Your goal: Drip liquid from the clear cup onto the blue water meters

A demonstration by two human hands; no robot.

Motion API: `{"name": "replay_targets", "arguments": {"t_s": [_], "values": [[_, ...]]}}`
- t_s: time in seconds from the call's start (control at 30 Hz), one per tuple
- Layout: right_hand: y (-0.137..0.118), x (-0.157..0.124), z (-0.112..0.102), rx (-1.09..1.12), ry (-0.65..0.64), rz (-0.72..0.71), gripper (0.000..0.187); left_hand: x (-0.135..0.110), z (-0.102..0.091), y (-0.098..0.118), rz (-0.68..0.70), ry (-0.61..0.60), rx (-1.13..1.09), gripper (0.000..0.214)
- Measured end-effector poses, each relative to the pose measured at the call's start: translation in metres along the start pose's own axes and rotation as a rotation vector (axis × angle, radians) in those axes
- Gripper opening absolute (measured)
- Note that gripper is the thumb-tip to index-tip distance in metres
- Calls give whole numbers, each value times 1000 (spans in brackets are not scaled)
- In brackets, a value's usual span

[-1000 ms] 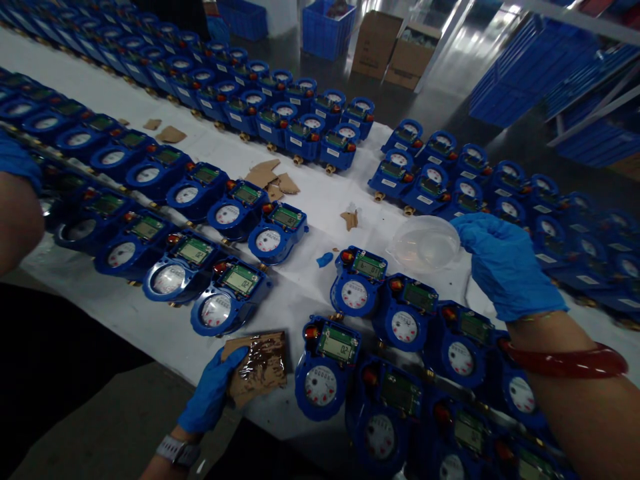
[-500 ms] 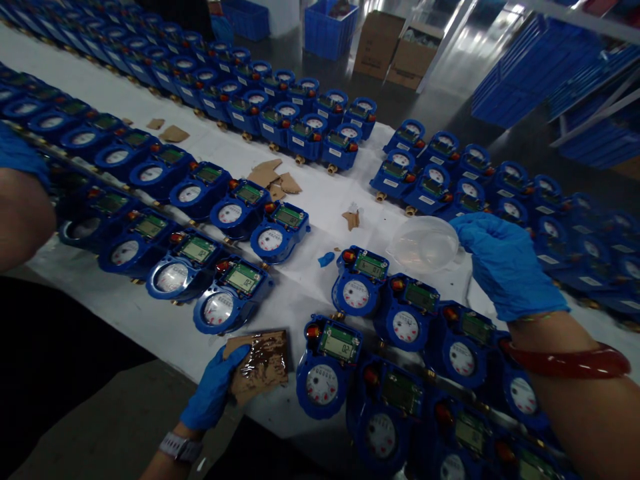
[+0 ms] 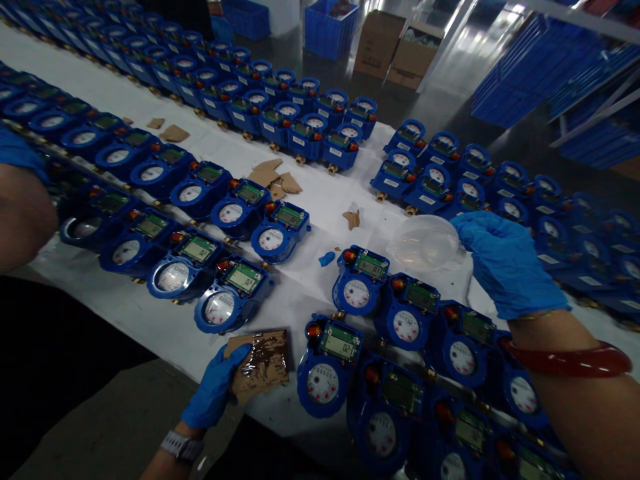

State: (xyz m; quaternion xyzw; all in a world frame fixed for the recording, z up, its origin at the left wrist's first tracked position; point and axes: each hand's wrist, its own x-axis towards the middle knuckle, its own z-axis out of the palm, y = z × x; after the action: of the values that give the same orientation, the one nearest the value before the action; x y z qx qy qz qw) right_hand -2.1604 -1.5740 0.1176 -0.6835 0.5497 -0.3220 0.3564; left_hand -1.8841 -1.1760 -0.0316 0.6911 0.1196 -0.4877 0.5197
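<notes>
My right hand [image 3: 505,263], in a blue glove with a red bangle on the wrist, grips the rim of a clear plastic bowl [image 3: 423,243] just above the white table [image 3: 320,200]. My left hand [image 3: 213,390], also gloved and with a watch on the wrist, pinches a brown cardboard piece [image 3: 263,363] smeared with something glossy at the table's near edge. Blue water meters [image 3: 357,283] with dials and small displays lie in rows beside both hands.
Many more blue meters [image 3: 305,130] cover the table in long rows. Cardboard scraps [image 3: 273,177] lie between them. Another person's bare arm in a blue sleeve [image 3: 23,213] is at the left edge. Blue crates [image 3: 327,27] and cardboard boxes [image 3: 395,50] stand on the floor behind.
Only the view has shifted slightly. Both hands keep their hold and place.
</notes>
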Motion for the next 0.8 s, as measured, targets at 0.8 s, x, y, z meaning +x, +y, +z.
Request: {"name": "replay_targets", "arguments": {"t_s": [0.8], "values": [[-9,0,5,30,50,35,32,-10,9,12,20,10,15,54]]}}
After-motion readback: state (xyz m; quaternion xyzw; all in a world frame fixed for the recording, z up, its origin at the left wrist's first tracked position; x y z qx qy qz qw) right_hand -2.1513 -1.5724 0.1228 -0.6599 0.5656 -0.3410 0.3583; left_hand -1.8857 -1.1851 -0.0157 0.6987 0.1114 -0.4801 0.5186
